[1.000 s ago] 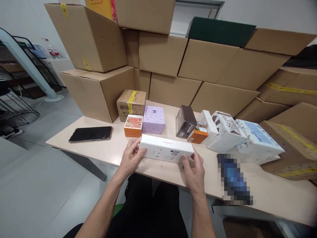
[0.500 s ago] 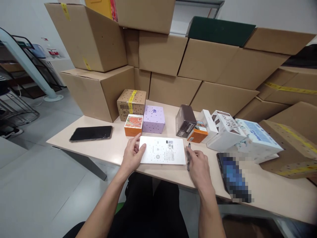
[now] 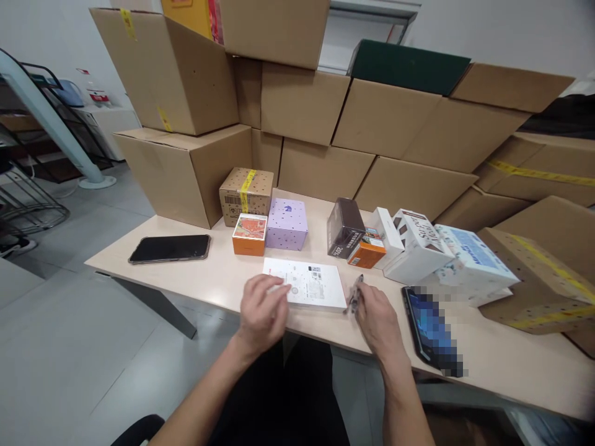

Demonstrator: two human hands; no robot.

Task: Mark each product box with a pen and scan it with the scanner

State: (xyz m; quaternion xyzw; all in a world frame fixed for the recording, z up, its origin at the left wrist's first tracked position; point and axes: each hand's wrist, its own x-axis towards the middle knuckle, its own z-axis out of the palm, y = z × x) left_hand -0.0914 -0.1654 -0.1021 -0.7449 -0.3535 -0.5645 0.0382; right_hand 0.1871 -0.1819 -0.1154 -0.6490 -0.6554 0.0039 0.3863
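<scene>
A flat white box (image 3: 320,288) with small printed marks lies on the table in front of me. My left hand (image 3: 264,310) is over its near left corner, fingers loosely bent and apart, with nothing seen in them; I cannot tell whether they touch the box. Just past the box's right end, my right hand (image 3: 375,313) is closed on a slim dark-and-grey object (image 3: 356,293). That object is blurred and partly covered by the fingers, so its kind is unclear.
Behind the white box stand an orange box (image 3: 250,241), a purple box (image 3: 287,229) and a dark brown box (image 3: 344,226). A phone (image 3: 170,248) lies at left, a dark device with a blurred screen (image 3: 427,328) at right. Large cartons (image 3: 325,167) wall the back.
My left hand has let go of the white box's left edge and moved right and nearer me. The right hand's object has turned and shows more of its surface. The view has shifted slightly.
</scene>
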